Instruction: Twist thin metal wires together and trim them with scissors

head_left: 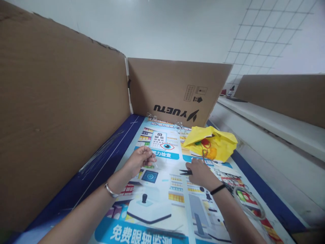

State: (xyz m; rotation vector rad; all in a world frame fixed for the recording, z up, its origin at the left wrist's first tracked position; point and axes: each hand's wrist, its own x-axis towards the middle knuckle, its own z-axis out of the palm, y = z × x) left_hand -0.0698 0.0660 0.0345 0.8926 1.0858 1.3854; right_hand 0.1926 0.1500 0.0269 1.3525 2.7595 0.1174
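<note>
2 hands hang over the bench [116,156], between its left and right edges. The left hand [142,160] pinches a thin wire [155,162], its long axis slanting toward the near edge; rightward, the right hand [200,173] curls round a black tool [185,172], tips pointing wireward.

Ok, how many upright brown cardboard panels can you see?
3: a long brown cardboard panel on the left, a YUETU-printed brown cardboard panel at the back, and a third brown cardboard panel at the far right. Others may be hidden.
</note>
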